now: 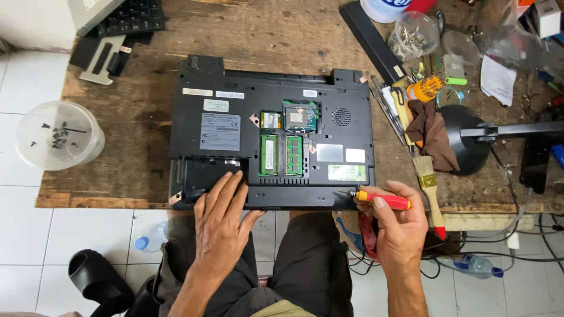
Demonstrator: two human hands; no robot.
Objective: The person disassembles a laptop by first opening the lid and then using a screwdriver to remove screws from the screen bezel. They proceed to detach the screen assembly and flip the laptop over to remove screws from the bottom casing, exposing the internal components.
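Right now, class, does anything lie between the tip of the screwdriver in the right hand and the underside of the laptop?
Nothing visible does. The right hand holds the red-handled screwdriver, whose tip already meets the black laptop near its front edge. The left hand rests flat further along that edge, well aside.

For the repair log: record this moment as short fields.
Left hand: left hand flat on the near edge of the upturned black laptop
Right hand: right hand grips a red-handled screwdriver, tip at the laptop's near right corner
Open bay: green memory boards exposed
Beside laptop: paintbrush; clear tub of screws
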